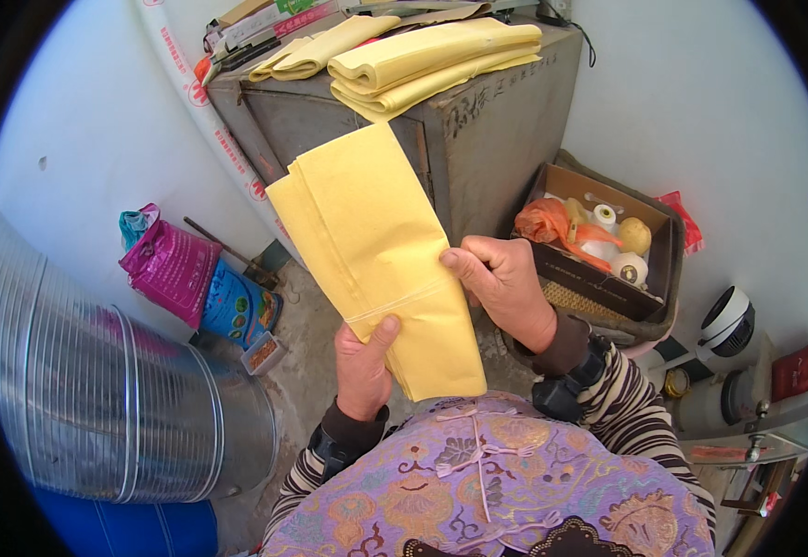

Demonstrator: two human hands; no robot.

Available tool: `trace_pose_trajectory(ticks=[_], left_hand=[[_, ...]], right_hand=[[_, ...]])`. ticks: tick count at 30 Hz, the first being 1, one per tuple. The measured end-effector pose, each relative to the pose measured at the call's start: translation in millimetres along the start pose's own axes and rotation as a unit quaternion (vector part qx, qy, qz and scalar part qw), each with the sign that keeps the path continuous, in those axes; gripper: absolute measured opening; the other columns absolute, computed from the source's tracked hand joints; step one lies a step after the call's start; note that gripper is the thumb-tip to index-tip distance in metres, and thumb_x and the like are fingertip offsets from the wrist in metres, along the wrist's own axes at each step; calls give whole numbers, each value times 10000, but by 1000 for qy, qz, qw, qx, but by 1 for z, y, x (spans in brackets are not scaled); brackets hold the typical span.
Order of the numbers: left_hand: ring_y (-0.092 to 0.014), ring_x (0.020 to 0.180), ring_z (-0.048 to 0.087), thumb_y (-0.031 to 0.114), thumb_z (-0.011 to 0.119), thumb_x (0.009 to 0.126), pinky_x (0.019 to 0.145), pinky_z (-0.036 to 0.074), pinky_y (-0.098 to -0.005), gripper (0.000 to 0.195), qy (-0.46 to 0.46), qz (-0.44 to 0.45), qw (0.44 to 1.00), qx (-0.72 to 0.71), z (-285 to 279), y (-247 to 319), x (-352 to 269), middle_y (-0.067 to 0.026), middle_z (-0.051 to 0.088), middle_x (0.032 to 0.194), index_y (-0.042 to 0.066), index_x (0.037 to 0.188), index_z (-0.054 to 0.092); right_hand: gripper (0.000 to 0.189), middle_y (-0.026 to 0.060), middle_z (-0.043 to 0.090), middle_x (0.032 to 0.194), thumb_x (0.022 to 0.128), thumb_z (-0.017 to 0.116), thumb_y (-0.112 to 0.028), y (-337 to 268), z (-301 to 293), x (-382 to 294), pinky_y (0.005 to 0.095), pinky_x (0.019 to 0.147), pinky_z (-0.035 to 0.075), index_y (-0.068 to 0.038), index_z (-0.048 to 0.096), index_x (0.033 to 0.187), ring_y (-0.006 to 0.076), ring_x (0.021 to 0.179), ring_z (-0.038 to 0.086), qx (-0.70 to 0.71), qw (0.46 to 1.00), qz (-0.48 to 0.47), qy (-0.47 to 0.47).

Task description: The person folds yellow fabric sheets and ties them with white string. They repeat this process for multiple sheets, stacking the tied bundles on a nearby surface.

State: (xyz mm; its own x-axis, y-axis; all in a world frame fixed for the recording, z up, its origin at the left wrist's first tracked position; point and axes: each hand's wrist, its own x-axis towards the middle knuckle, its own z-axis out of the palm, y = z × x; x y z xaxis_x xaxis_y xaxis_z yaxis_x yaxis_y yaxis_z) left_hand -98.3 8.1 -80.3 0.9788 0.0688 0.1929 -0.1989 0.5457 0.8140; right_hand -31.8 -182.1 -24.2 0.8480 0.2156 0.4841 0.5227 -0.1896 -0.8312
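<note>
A folded bundle of yellow paper or cloth [376, 244], tied around its lower part with thin white string [397, 301], is held in front of my body. My left hand [366, 365] grips its lower left edge, thumb on top just under the string. At the right edge my right hand [505, 285] pinches the bundle, with the thumb on its face and the fingers curled. Beyond it, more folded yellow bundles [432, 59] lie stacked on a worn grey cabinet [508, 125].
A ribbed metal bin [125, 397] stands at the left, near a magenta sack [174, 268] and a blue bag [240, 306]. At the right, a cardboard box [585, 278] holds thread spools and an orange plastic bag [547, 223]. A white fan [728, 320] stands beyond it.
</note>
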Motion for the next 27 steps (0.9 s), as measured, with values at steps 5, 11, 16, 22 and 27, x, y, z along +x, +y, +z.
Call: trace_pose_trajectory(ticks=[5, 11, 16, 22, 27], left_hand=[[-186, 1094, 646, 118, 673, 955, 963, 506, -342, 371, -1, -37, 999, -17, 0, -2, 3, -92, 668, 1243, -4, 1293, 579], [-193, 1111, 644, 114, 646, 971, 977, 506, -347, 366, 10, -51, 998, -42, -5, -1, 8, -88, 657, 1267, 12, 1313, 565], [-193, 1126, 640, 98, 639, 971, 987, 506, -346, 362, 6, -64, 997, -53, -7, -2, 11, -89, 656, 1273, 17, 1317, 566], [-193, 1133, 637, 81, 634, 968, 997, 502, -347, 369, -3, -74, 995, -65, -5, -3, 12, -93, 653, 1277, 15, 1324, 562], [-190, 1136, 635, 84, 637, 968, 997, 501, -345, 369, -16, -74, 995, -59, -8, -3, 11, -93, 651, 1283, 14, 1324, 565]], right_hand=[[388, 113, 458, 601, 1002, 627, -286, -10, -2, 5, 291, 476, 352, 35, 592, 788, 56, 542, 423, 94, 991, 88, -45], [268, 16, 662, 742, 1005, 621, -236, -22, -34, 1, 213, 567, 474, 4, 696, 914, 64, 645, 593, 240, 952, 162, -99], [165, 33, 668, 854, 914, 713, -107, -8, -28, -1, 220, 665, 518, -5, 717, 1043, 85, 732, 628, 110, 993, -13, -31], [370, 51, 625, 956, 805, 784, -57, 3, -27, 10, 258, 761, 475, -78, 730, 1170, 160, 867, 601, -5, 985, -132, -111], [228, 50, 639, 894, 811, 768, -39, 7, -28, 17, 275, 724, 503, -56, 758, 1038, 168, 813, 625, 19, 981, -151, -117]])
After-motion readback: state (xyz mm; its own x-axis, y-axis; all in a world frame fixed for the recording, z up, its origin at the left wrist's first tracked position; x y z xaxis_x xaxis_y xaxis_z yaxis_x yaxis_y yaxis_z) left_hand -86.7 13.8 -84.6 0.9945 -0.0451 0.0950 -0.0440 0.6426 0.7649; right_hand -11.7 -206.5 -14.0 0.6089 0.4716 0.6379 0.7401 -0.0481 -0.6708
